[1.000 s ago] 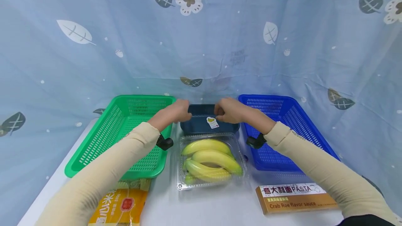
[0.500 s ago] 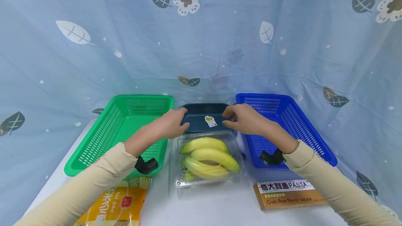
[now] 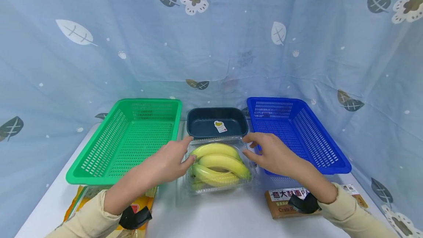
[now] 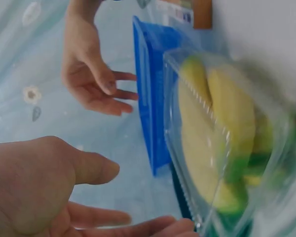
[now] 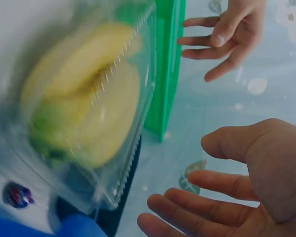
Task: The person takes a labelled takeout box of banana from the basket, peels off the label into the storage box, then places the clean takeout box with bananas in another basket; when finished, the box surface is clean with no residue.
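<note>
Left hand (image 3: 170,160) and right hand (image 3: 272,153) sit on either side of the clear box (image 3: 214,191); grip spread on both, fingers lightly bent, nothing pinched; can't tell if any fingertip touches the plastic; box is on the desk (image 3: 205,217), bananas (image 3: 225,161) inside, just in front of the dark tray (image 3: 202,126), between green basket (image 3: 150,135) and blue basket (image 3: 274,131); risks, my guess: thin-looking plastic could buckle if squeezed hard; uneven pressure from the two sides could skew or tip it, bananas sliding to one end; a push forward could knock the tray; small purple thing (image 5: 18,195) beside the box could get nudged; low forearms could drag the yellow bag (image 3: 147,204) or pasta box (image 3: 277,210).
</note>
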The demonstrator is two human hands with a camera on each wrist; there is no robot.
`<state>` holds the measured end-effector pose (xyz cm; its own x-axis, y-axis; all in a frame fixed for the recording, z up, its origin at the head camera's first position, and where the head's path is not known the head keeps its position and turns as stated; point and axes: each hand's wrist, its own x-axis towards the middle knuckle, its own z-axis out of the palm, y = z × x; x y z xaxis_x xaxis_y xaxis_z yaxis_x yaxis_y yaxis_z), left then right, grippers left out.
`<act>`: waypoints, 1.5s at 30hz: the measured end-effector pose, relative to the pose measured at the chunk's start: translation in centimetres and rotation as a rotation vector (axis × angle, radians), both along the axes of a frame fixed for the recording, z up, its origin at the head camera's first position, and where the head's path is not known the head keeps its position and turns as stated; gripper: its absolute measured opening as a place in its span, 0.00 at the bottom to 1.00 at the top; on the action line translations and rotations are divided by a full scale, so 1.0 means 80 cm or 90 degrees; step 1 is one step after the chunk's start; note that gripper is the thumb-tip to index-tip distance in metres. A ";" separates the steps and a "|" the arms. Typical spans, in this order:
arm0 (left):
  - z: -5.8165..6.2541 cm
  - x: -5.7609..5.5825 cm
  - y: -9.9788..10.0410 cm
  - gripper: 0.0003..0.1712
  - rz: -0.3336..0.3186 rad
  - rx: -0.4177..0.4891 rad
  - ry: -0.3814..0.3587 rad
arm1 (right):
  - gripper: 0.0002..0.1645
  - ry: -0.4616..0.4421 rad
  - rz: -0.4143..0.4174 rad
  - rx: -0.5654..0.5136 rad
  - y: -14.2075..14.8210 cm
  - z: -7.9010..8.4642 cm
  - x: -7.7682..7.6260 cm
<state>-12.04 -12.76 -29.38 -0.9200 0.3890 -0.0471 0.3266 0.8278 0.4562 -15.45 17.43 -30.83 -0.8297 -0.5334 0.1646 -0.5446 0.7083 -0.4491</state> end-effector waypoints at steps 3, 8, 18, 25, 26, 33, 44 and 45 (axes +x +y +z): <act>-0.007 0.020 0.000 0.29 0.010 0.014 0.008 | 0.18 0.011 0.002 0.004 0.001 -0.006 0.018; -0.022 0.048 -0.001 0.27 0.043 0.022 -0.020 | 0.18 0.016 -0.026 0.007 0.003 -0.016 0.043; -0.093 0.077 0.012 0.56 0.130 0.114 -0.161 | 0.23 -0.016 -0.159 0.027 0.016 -0.049 0.091; -0.145 0.049 0.019 0.51 0.182 0.302 -0.066 | 0.38 -0.125 -0.232 -0.091 0.015 -0.080 0.103; -0.150 0.044 0.020 0.50 0.196 0.327 -0.063 | 0.40 -0.145 -0.243 -0.118 0.015 -0.084 0.104; -0.171 0.009 0.019 0.42 0.300 0.571 -0.103 | 0.44 -0.290 -0.268 -0.315 0.008 -0.118 0.092; -0.173 -0.001 0.031 0.40 0.387 0.659 -0.171 | 0.41 -0.332 -0.297 -0.489 -0.007 -0.139 0.081; -0.172 0.001 0.033 0.41 0.389 0.670 -0.181 | 0.41 -0.331 -0.308 -0.483 -0.006 -0.138 0.082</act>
